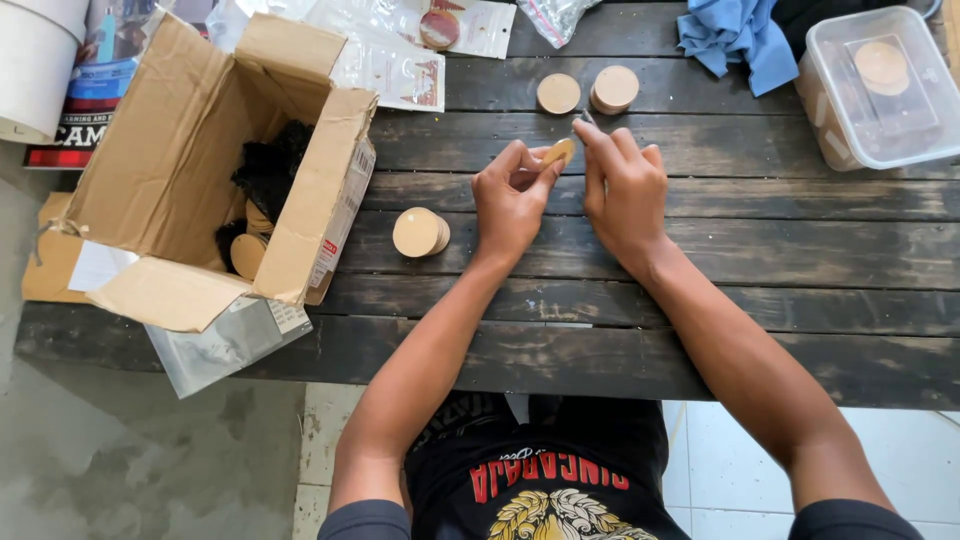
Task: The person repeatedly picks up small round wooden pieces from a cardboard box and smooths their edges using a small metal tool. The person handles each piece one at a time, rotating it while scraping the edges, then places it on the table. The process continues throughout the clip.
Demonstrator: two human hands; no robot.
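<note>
Wooden disc (560, 151) pinched between left hand (510, 200) and right hand (625, 185) fingertips above dark plank table (760, 260)

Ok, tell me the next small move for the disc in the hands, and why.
Probably set the disc on the stack beyond. The left hand pinches it while the right hand touches a small tool to its edge, and similar discs sit stacked just ahead.

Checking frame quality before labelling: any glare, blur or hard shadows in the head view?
Head view: soft, even daylight, no hard shadows on the dark plank table. Left hand, right hand and the small wooden disc they pinch are sharp. Mild glare on the clear plastic bags and lidded plastic tub. Slight wide-angle bend at the edges.
</note>
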